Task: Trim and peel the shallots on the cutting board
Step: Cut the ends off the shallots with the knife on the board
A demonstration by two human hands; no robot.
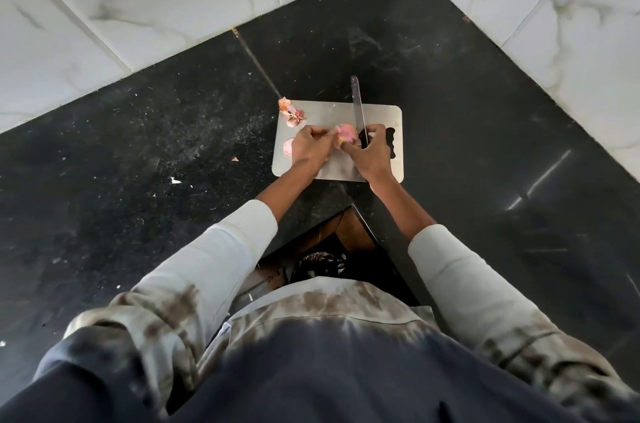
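Rounded steel cutting board (377, 118). Left hand (310, 149) pinches papery pink shallot (347, 134); right hand (372, 154) clenches knife (358, 107) (blade pointing far). One peeled shallot (288, 147) left.

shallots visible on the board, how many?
3: one held between both hands, one beside the left hand, one among peels at the far left corner. Hands may hide more.

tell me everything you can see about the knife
The knife has a long, narrow, grey metal-looking blade with a rounded tip. It points away from the person, and the tip reaches past the far edge of the cutting board over the black counter. Its dark handle is gripped in the right hand, which hides most of it. The blade touches nothing that can be made out; whether it rests on the board cannot be told.
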